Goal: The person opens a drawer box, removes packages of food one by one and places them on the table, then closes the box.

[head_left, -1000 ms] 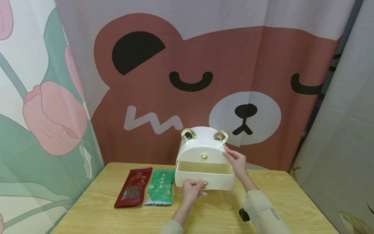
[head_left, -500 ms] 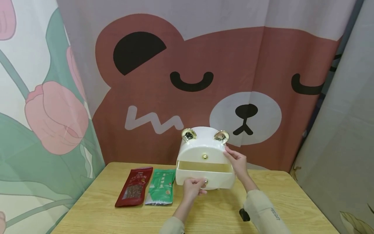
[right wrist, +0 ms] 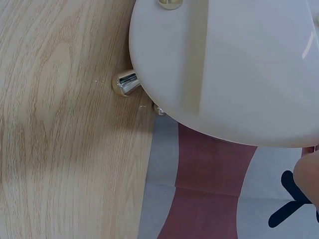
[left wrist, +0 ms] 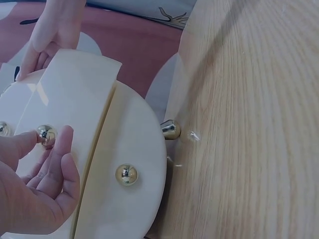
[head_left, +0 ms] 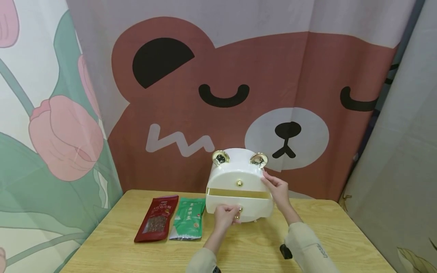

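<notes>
White box (right wrist: 259,74) (gold-footed), hand (right wrist: 307,175) alongside

Red packet (head_left: 157,219), green packet (head_left: 187,219), sleeve (head_left: 305,246) bear illegible lettering (head_left: 322,250).

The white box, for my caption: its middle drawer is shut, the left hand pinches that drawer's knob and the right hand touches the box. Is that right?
Not shut: the head view shows the middle drawer partly open. The left hand pinches its knob and the right hand touches the box.
</notes>
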Motion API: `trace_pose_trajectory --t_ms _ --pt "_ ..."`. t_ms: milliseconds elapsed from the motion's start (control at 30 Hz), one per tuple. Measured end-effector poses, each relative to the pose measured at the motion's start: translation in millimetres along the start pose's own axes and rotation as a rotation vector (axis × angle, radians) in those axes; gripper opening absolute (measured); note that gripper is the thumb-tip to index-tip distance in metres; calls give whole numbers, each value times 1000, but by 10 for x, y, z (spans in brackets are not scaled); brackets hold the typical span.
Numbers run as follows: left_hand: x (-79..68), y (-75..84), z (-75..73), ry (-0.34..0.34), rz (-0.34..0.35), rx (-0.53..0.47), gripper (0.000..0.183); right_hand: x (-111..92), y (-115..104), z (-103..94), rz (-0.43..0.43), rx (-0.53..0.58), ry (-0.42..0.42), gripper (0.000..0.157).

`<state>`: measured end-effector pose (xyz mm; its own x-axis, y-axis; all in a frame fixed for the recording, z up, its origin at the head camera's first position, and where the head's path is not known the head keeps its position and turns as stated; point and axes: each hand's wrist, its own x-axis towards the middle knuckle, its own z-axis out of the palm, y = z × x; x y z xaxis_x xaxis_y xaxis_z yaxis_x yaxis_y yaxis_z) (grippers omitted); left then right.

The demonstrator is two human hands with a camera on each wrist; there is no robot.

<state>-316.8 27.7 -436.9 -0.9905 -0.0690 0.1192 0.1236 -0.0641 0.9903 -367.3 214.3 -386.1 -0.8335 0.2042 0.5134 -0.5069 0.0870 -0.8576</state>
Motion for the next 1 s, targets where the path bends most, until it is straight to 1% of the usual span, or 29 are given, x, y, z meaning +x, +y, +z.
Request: trace_pose_trajectory --t_ms 167,267,533,767,1000 --pt "27 -3 11 6 16 5 17 5 -5 2 4 4 -2 33" --pt "43 -3 13 9 7 0 17 1 -10 -1 16 4 -6 33" --pt "83 -14 24 15 9 25 16 -18 -20 -4 36 7 -4 34" --pt "111 1 40 40 -3 13 17 -20 -29 -5 37 -11 -2 35" --pt "135 8 64 51 26 19 16 -15 -32 -7 54 -9 5 34"
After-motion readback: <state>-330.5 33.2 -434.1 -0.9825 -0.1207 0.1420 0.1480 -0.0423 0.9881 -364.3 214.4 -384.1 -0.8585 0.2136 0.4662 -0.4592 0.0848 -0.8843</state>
